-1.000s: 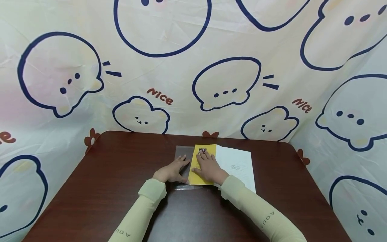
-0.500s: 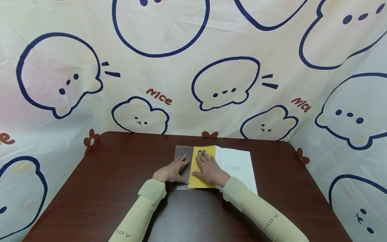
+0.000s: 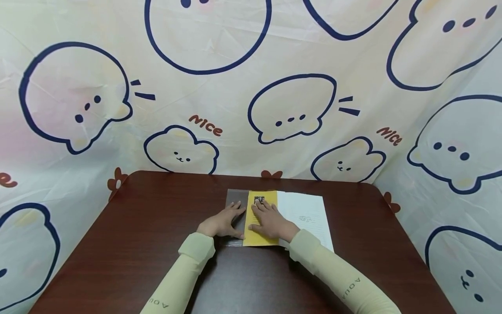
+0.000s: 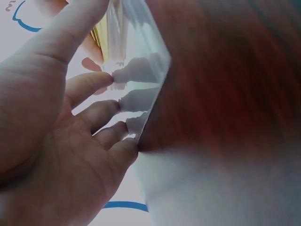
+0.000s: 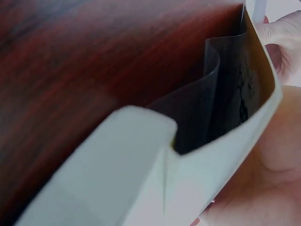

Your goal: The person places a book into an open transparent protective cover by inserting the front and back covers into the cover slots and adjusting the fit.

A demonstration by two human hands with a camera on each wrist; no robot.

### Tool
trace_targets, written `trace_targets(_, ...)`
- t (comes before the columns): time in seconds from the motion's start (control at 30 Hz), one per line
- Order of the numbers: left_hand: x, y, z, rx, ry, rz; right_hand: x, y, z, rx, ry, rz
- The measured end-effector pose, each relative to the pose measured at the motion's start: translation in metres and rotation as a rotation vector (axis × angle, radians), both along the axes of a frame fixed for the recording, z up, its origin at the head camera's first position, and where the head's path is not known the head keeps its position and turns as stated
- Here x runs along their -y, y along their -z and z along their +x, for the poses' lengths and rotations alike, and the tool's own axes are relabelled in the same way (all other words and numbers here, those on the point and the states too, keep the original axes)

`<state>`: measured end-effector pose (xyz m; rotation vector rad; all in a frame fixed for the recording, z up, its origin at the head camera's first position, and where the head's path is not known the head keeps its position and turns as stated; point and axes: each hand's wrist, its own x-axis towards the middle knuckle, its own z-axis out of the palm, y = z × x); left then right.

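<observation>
The book (image 3: 307,235) lies spread on the brown bench (image 3: 129,244), nearer its far edge than the person's elbows, its yellow panel (image 3: 262,240) to the left and its white panel (image 3: 300,203) to the right. Under the yellow panel's left edge a clear plastic sheet (image 3: 237,195) shows, a strip of it sticking out to the left; the near edges of sheet and yellow panel run almost level, while the white panel's near right corner reaches closer to the person. In the right wrist view the white edges curve up off the bench, with wavy folds of plastic beside them. The far bench edge runs just behind the book, so room there is narrow; the side edges stand well apart from it, with wide brown surface left, right and in front. The left hand (image 3: 223,221) rests on the clear sheet, fingers apart and unclamped, its thumb beside the yellow panel's near left corner. The right hand (image 3: 272,223) lies on the yellow panel, fingers extended, gripping nothing. Counted: two hands, two pale yellow sleeves (image 3: 198,250), one book, one clear sheet, one small dark picture (image 3: 259,199) on yellow, one grey drawing (image 3: 305,219) on white.
</observation>
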<state>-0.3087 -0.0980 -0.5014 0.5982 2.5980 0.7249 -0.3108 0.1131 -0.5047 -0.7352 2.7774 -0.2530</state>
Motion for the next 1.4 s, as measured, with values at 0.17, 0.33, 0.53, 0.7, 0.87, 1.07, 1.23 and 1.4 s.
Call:
trace_targets(0.17, 0.000, 0.002, 0.001, 0.006, 0.000, 0.008, 0.000, 0.004, -0.004, 0.025, -0.022, -0.013)
trace_targets(0.33, 0.000, 0.001, 0.002, 0.012, 0.001, 0.017, -0.002, 0.004, -0.010, 0.046, -0.080, -0.050)
trace_targets(0.53, 0.001, -0.001, 0.002, 0.017, -0.027, 0.000, -0.015, -0.008, -0.016, 0.011, -0.089, -0.157)
trace_targets(0.7, 0.000, -0.002, 0.002, 0.017, -0.054, 0.009, -0.046, -0.012, -0.015, 0.009, 0.135, -0.122)
trace_targets(0.87, -0.001, -0.001, 0.003, 0.005, -0.045, 0.034, -0.067, -0.005, -0.010, 0.101, 0.199, -0.161)
trace_targets(1.07, -0.002, 0.001, 0.001, -0.013, -0.041, 0.059, -0.066, 0.000, -0.013, 0.099, 0.179, -0.195)
trace_targets(1.23, -0.001, 0.003, 0.002, -0.014, -0.041, 0.083, -0.060, 0.000, -0.015, 0.109, 0.185, -0.176)
trace_targets(1.4, 0.000, 0.003, 0.003, -0.015, -0.035, 0.084, -0.052, -0.003, -0.013, 0.107, 0.194, -0.155)
